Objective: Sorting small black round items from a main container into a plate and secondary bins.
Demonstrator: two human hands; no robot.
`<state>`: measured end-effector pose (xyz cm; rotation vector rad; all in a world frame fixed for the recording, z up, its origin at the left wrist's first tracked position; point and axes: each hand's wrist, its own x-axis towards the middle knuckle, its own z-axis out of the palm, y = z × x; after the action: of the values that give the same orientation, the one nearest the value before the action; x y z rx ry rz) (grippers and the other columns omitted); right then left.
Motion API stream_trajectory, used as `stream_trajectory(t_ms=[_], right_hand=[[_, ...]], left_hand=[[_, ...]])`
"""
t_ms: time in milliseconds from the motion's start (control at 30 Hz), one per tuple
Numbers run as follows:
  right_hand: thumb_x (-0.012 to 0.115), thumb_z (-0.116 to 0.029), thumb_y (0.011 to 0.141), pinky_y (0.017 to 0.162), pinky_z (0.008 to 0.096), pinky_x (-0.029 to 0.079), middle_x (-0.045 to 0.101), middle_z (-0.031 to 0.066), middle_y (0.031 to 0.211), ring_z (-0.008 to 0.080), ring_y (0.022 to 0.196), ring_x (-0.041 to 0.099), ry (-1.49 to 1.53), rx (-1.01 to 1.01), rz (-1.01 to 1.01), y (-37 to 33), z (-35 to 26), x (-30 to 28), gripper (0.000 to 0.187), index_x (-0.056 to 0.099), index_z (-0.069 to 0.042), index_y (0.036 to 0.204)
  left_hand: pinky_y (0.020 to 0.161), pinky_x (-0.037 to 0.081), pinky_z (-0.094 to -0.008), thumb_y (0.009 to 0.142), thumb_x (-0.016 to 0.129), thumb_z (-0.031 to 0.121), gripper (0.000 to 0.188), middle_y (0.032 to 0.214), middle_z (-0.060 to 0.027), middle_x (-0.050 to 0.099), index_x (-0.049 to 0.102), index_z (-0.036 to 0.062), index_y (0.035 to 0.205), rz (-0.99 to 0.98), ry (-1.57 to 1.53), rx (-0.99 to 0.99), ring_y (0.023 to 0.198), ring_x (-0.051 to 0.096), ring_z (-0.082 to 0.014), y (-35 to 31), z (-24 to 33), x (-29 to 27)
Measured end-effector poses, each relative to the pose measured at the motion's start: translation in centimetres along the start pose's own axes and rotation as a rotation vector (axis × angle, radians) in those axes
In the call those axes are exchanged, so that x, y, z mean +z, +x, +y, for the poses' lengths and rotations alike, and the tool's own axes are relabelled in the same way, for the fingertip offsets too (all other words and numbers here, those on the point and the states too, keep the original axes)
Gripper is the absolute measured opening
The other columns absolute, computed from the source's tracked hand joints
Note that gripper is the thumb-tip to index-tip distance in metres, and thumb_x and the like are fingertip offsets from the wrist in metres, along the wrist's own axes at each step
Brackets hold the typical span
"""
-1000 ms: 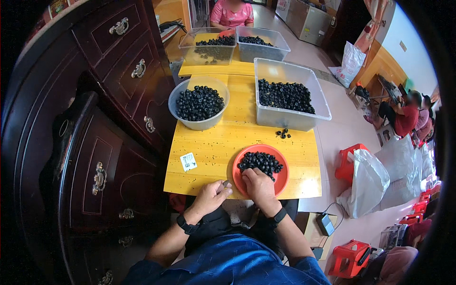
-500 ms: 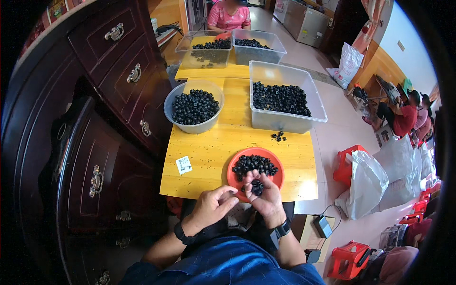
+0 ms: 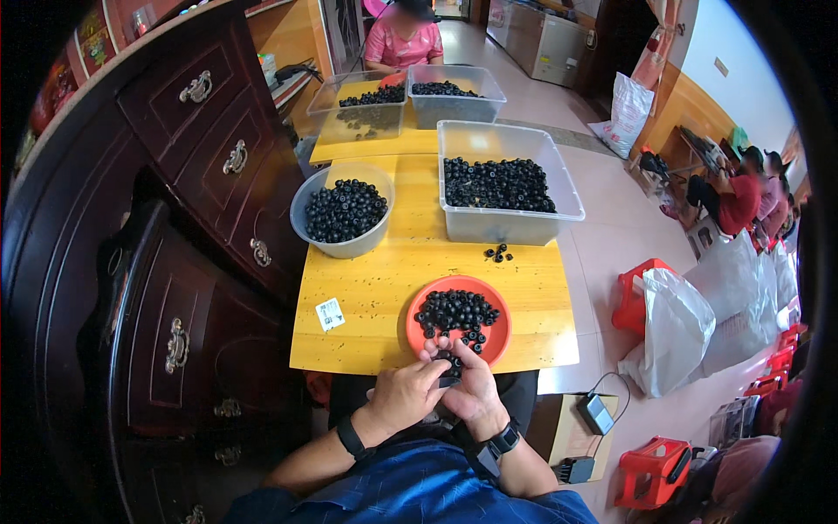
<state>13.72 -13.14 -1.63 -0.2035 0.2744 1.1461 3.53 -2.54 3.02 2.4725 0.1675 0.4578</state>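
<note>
A handful of small black round pieces with holes (image 3: 450, 361) lies in my cupped right hand (image 3: 473, 393), near the front rim of the red plate (image 3: 504, 334). My left hand (image 3: 405, 400) is against it, thumb and fingers closed in over those pieces. Whether the left fingertips grip a piece cannot be seen. A pile of the same black pieces (image 3: 457, 312) sits on the plate, a few lying apart toward my right fingers. Behind the plate, several loose pieces (image 3: 498, 253) rest on the yellow table (image 3: 393, 275).
A round translucent bowl (image 3: 346, 248) of black pieces stands back left, a large clear bin (image 3: 502, 230) back right. A white label (image 3: 330, 314) lies at left. Farther off, a person in pink (image 3: 403, 44) sits behind two more bins. Dark drawers (image 3: 205, 166) flank the left.
My left hand has come across to the right hand, and its fingers have closed over the pieces there. Both hands are now nearer my body; more pieces show on the plate's front part.
</note>
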Motion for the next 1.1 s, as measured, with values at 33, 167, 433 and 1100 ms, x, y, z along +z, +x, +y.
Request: stream_trajectory(t_ms=[33,167,433,1100], right_hand=[[0.052,-0.027,0.103,0.100,0.0426,0.050,0.066,0.0161,0.110,0.0299,0.107,0.062,-0.010,0.000,0.011,-0.1,0.0,0.0,0.028,0.062,-0.001,0.106],[0.052,-0.033,0.103,0.100,0.0444,0.049,0.067,0.0167,0.109,0.0314,0.107,0.063,-0.042,-0.006,0.057,-0.4,0.2,0.1,0.032,0.063,-0.004,0.101],[0.052,-0.031,0.104,0.093,0.0423,0.053,0.067,0.0145,0.107,0.0288,0.100,0.063,-0.040,0.008,0.037,0.7,0.3,-1.5,0.029,0.061,-0.005,0.096],[0.062,-0.027,0.099,0.059,0.0183,0.043,0.061,-0.0051,0.086,0.0039,0.076,0.057,-0.594,-0.050,-0.054,-1.3,-0.2,-0.5,0.014,0.060,-0.013,0.101]], left_hand=[[0.062,0.056,-0.0450,0.082,0.069,0.013,0.027,0.084,-0.0129,0.069,0.065,0.0087,0.108,-0.001,0.002,0.004,0.074,0.069,-0.0338,0.0,0.0,0.1],[0.062,0.055,-0.0443,0.081,0.072,0.015,0.025,0.082,-0.0131,0.069,0.068,0.0098,0.105,0.001,-0.031,0.021,0.074,0.068,-0.0343,-0.1,0.0,0.7],[0.057,0.052,-0.0387,0.079,0.075,0.015,0.021,0.071,-0.0122,0.066,0.069,0.0058,0.097,0.030,-0.148,0.005,0.064,0.067,-0.0292,-0.2,0.1,0.9],[0.051,0.041,-0.0263,0.085,0.074,0.009,0.013,0.063,-0.0014,0.059,0.063,0.0028,0.089,0.047,-0.353,-0.175,0.053,0.050,-0.0071,0.4,-1.1,-1.6]])
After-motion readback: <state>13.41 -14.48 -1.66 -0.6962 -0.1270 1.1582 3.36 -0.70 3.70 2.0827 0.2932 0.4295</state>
